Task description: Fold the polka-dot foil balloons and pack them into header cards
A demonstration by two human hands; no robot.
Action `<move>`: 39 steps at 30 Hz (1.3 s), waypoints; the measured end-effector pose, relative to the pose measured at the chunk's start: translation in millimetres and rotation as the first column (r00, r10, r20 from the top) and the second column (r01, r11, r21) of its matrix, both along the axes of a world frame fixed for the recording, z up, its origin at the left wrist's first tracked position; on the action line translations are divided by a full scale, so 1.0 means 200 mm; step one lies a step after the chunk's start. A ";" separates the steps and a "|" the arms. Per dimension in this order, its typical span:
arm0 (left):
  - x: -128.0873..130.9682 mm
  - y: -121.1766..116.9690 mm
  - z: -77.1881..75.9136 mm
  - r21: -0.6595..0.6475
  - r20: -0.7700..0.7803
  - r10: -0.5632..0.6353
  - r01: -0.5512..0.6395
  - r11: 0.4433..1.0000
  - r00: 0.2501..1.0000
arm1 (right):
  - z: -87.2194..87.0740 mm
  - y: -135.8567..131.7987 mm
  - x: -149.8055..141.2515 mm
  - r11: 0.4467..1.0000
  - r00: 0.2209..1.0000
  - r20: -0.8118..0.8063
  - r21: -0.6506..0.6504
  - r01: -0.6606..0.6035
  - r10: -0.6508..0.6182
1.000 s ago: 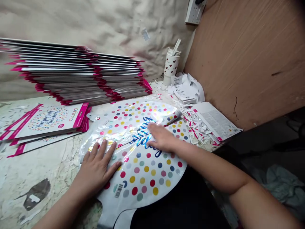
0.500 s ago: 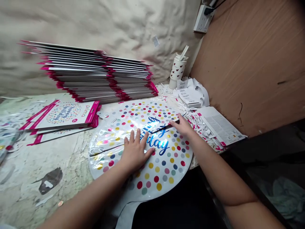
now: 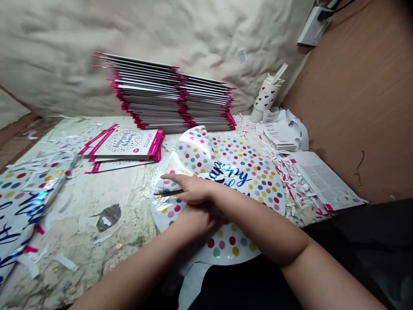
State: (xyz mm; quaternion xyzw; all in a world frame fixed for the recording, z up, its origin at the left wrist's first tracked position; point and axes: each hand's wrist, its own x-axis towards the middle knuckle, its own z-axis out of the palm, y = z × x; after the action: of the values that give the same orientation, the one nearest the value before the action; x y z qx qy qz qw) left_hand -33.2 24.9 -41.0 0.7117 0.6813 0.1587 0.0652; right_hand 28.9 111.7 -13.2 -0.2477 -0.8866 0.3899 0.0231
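Observation:
A flat white foil balloon [image 3: 263, 183] with coloured dots and blue "happy birthday" lettering lies before me. Its far left part [image 3: 193, 148] is turned up and folded over. A thin dark strip [image 3: 167, 193] shows across the balloon, on both sides of my right hand [image 3: 193, 189]. That hand reaches across to the left with its index finger stretched along the folded foil, open and palm down; its other fingers are partly hidden. Under the right wrist, my left hand [image 3: 198, 221] rests on the balloon, its fingers covered.
A tall stack of pink-edged packets [image 3: 180, 99] stands at the back. Left of the balloon lie several printed packets [image 3: 129, 144] and another dotted foil balloon [image 3: 29, 211]. On the right are a heart-patterned tumbler [image 3: 266, 97], labels [image 3: 279, 133], paper scraps [image 3: 298, 187] and a printed card [image 3: 325, 181].
My right hand has moved from the balloon's right side across to the left, over my left hand. The balloon's far left part has been turned up. The view has swung left.

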 end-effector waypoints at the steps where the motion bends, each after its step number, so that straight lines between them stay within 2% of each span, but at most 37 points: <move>1: -0.08 -0.04 0.00 0.005 0.007 -0.130 0.130 0.991 0.991 | -0.03 0.02 0.02 1.000 0.999 -0.043 0.012 0.029 -0.029; 3: -0.25 -0.09 0.00 0.063 -0.039 -0.378 0.380 0.923 0.925 | -0.08 0.05 0.05 0.995 0.995 -0.071 0.059 0.076 -0.072; 4: -0.35 -0.10 -0.01 0.112 -0.097 -0.433 0.442 0.890 0.896 | -0.09 0.05 0.05 0.992 0.996 -0.058 0.098 0.078 -0.072; 5: -0.44 -0.09 -0.01 0.155 -0.172 -0.445 0.470 0.869 0.879 | -0.11 0.05 0.05 0.987 0.997 -0.041 0.144 0.066 -0.060; 7: -0.59 -0.06 -0.02 0.184 -0.323 -0.379 0.450 0.874 0.867 | -0.13 0.03 0.02 0.969 0.999 -0.012 0.243 0.044 -0.043; 10: -0.71 0.04 0.02 0.062 -0.480 -0.355 0.435 0.898 0.802 | -0.15 -0.01 -0.03 0.925 0.996 -0.004 0.371 0.079 -0.084; 12: -0.71 0.09 0.09 0.019 -0.531 -0.345 0.418 0.908 0.774 | -0.17 -0.03 -0.07 0.873 0.983 -0.039 0.455 0.178 -0.180; 13: -0.70 0.11 0.13 0.042 -0.549 -0.320 0.408 0.912 0.772 | -0.18 -0.04 -0.09 0.842 0.971 -0.056 0.489 0.228 -0.230; 16: -0.63 0.10 0.19 0.231 -0.548 -0.198 0.374 0.898 0.813 | -0.22 -0.05 -0.16 0.786 0.947 -0.091 0.537 0.307 -0.308; 18: -0.57 0.06 0.16 0.274 -0.483 -0.218 0.383 0.882 0.848 | -0.23 -0.03 -0.16 0.780 0.942 -0.110 0.535 0.324 -0.316; 21: -0.53 0.01 0.03 0.164 -0.372 -0.288 0.368 0.915 0.882 | -0.15 0.07 -0.03 0.735 0.897 -0.193 0.518 0.438 -0.398; 23: -0.53 0.00 -0.06 0.057 -0.335 -0.251 0.285 0.957 0.908 | -0.04 0.16 0.16 0.647 0.815 -0.289 0.500 0.576 -0.503; 25: -0.53 0.00 -0.11 -0.042 -0.316 -0.210 0.208 0.977 0.925 | 0.09 0.23 0.39 0.501 0.682 -0.414 0.469 0.727 -0.603; 26: -0.54 0.01 -0.12 -0.081 -0.304 -0.206 0.190 0.978 0.930 | 0.15 0.25 0.49 0.409 0.597 -0.498 0.442 0.799 -0.629; 27: -0.54 0.01 -0.11 -0.107 -0.291 -0.202 0.178 0.978 0.935 | 0.20 0.24 0.58 0.324 0.510 -0.605 0.397 0.859 -0.612; 28: -0.54 0.02 -0.10 -0.123 -0.278 -0.193 0.165 0.979 0.941 | 0.23 0.22 0.66 0.306 0.485 -0.671 0.376 0.875 -0.561; 29: -0.55 0.03 -0.08 -0.135 -0.260 -0.188 0.157 0.978 0.947 | 0.25 0.17 0.71 0.340 0.501 -0.712 0.373 0.863 -0.492; 30: -0.55 0.04 -0.06 -0.149 -0.226 -0.188 0.157 0.976 0.956 | 0.24 0.11 0.75 0.426 0.564 -0.714 0.396 0.814 -0.414; 31: -0.56 0.05 -0.03 -0.158 -0.171 -0.175 0.149 0.976 0.970 | 0.22 0.04 0.77 0.540 0.656 -0.681 0.436 0.720 -0.326; 32: -0.57 0.06 0.00 -0.152 -0.098 -0.127 0.111 0.982 0.987 | 0.17 -0.05 0.79 0.643 0.743 -0.625 0.473 0.603 -0.237; 33: -0.59 0.07 0.03 -0.136 -0.001 -0.041 0.040 0.990 0.999 | 0.12 -0.13 0.79 0.723 0.815 -0.558 0.497 0.480 -0.157; 34: -0.60 0.09 0.06 -0.120 0.134 0.070 -0.054 0.991 0.988 | 0.05 -0.21 0.80 0.777 0.870 -0.484 0.511 0.367 -0.093; 35: -0.60 0.10 0.09 -0.130 0.302 0.186 -0.153 0.980 0.935 | -0.01 -0.29 0.80 0.815 0.915 -0.399 0.511 0.273 -0.056; 37: -0.60 0.14 0.13 -0.223 0.591 0.347 -0.267 0.938 0.728 | -0.13 -0.39 0.82 0.869 0.968 -0.251 0.474 0.142 -0.021; 38: -0.58 0.17 0.15 -0.279 0.678 0.377 -0.254 0.926 0.631 | -0.18 -0.42 0.84 0.893 0.981 -0.195 0.439 0.100 -0.014; 39: -0.56 0.20 0.16 -0.324 0.727 0.390 -0.219 0.920 0.564 | -0.22 -0.44 0.85 0.911 0.987 -0.160 0.405 0.072 -0.006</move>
State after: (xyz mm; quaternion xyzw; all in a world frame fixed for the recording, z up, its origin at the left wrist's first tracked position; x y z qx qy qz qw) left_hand -145.2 65.8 -9.6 0.4321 0.7096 0.3920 0.3951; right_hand 198.7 24.1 -56.8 -0.2239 -0.9389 0.2131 0.1514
